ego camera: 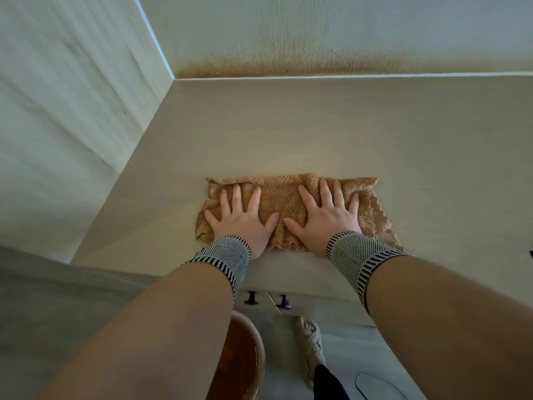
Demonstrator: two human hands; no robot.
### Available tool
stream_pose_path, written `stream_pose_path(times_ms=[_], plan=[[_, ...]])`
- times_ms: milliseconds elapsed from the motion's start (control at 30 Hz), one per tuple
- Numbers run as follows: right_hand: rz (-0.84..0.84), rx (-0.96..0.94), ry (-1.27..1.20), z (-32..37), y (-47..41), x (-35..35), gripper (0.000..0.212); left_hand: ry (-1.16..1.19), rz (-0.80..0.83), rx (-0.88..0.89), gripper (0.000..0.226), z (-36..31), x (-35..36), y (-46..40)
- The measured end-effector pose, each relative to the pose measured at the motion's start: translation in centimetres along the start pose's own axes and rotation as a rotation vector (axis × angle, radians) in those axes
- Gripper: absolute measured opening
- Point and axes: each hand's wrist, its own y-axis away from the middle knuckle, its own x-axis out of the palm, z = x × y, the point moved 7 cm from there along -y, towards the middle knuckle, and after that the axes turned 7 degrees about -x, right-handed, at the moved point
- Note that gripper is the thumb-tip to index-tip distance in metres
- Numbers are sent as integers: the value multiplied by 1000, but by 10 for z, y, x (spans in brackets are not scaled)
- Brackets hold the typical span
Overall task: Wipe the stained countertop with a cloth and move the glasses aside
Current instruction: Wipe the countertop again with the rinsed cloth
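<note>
A tan cloth [281,207] was pressed flat on the desk [317,134] by the left hand [242,219] and right hand [327,215], fingers spread straight.

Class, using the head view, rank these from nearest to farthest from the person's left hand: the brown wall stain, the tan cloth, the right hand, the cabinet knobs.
1. The tan cloth, directly under the left hand.
2. The right hand, just beside it on the same cloth.
3. The cabinet knobs, below the countertop's front edge.
4. The brown wall stain, along the base of the back wall.
</note>
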Motion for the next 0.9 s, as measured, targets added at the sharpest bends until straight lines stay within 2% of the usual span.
stream_pose_path(times_ms=[200,367,567,900], plan=[[-2,-9,-19,-5,55,10,80,-12,-22,-9,73,-15,18,62],[3,53,-30,-40,84,12,74,14,-63,25,74,-50,26,82],[-17,106,-57,-62,68,7,65,14,-94,106,76,-78,20,61],[-19,138,-27,-101,-4,-17,75,-8,-38,88,76,-117,-4,-19]])
